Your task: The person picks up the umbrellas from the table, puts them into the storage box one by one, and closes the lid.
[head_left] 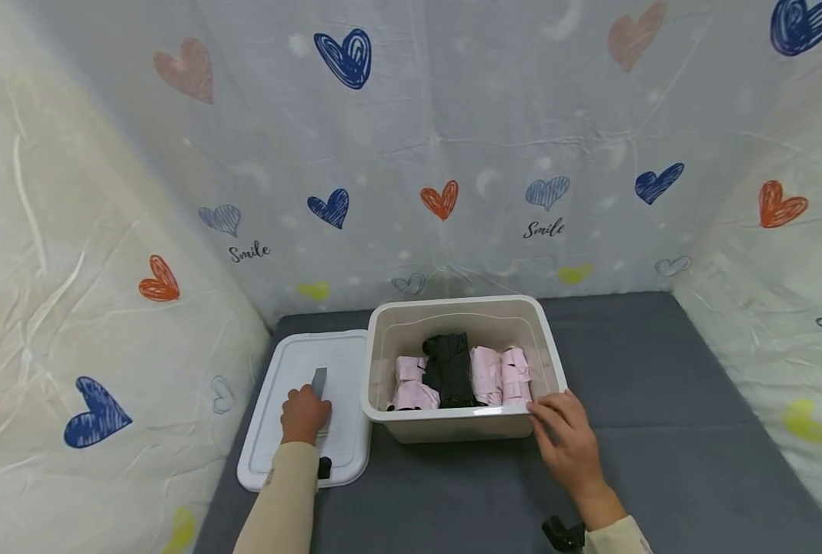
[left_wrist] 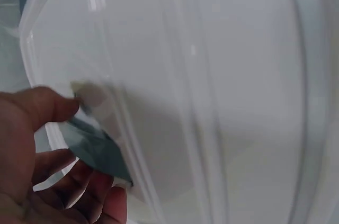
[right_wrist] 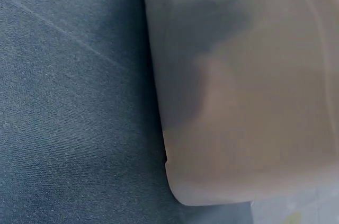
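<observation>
A beige storage bin sits on the grey surface. Inside are folded pink cloth bundles and a black cloth bundle. To its left lies a white lid with a grey strip-like handle. My left hand grips that handle; the left wrist view shows the thumb and curled fingers around the grey piece. My right hand holds the bin's front right corner, fingers on the rim and thumb lower down. Only the bin's wall shows in the right wrist view, not the hand.
A dark grey cloth-covered table bears the bin and lid. Pale curtains printed with hearts rise at the back and both sides. Black wrist straps show at the sleeves.
</observation>
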### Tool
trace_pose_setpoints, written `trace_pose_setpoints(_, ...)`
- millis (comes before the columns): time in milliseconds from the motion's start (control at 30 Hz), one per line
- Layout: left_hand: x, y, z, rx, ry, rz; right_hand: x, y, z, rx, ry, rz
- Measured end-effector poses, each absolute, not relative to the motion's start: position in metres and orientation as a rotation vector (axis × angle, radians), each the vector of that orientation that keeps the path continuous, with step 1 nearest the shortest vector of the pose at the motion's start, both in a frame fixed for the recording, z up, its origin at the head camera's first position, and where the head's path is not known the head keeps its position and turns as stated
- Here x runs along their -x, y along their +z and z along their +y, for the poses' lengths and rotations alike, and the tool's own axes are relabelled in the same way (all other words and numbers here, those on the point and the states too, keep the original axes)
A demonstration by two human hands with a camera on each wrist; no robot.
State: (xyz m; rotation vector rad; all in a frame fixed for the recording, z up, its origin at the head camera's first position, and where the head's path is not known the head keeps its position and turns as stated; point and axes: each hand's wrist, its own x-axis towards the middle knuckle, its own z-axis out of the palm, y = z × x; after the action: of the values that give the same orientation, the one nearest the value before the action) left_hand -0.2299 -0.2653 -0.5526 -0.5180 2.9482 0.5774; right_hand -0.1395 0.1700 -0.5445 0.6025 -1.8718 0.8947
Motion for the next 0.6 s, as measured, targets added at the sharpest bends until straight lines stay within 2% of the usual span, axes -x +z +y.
trace_pose_setpoints(200,0.230,-0.557,-0.265,0.540,0.577,3.005,0.140,-0.548,0.168,-0.589,0.894,-1.874)
trace_pose_setpoints(600,0.229,-0.553,-0.276,0.428,0.523,2.985,0.138,-0.546,0.169,-0.560,0.892,-1.911)
